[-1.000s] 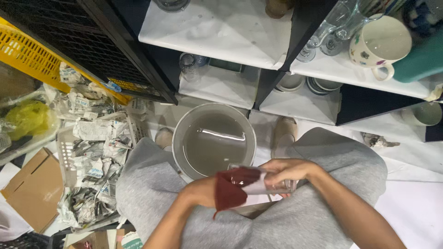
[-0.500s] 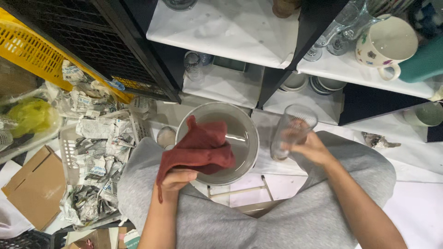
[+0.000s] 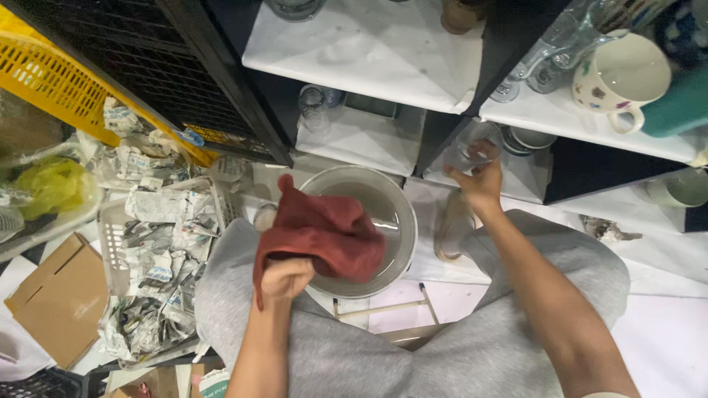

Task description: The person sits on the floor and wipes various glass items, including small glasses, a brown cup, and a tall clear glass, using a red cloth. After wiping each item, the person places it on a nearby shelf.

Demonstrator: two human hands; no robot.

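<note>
1. Hands apart: the left hand [image 3: 286, 278] is clenched around a dark red cloth [image 3: 324, 232], which drapes over the near rim of a round grey basin [image 3: 394, 214].
2. The right hand [image 3: 479, 184] reaches up to the lower shelf [image 3: 369, 140], fingers wrapped around a clear drinking glass [image 3: 472, 144] held at the shelf's edge.
3. The basin sits on the floor between the person's grey-trousered knees, just below the shelf unit.
4. On the upper shelf to the right stands a cream mug [image 3: 623, 77] with small flower marks.
5. Crumpled newspaper [image 3: 151, 243] fills a tray to the left, near a yellow crate [image 3: 44, 81] and a flat cardboard box [image 3: 59, 298].
</note>
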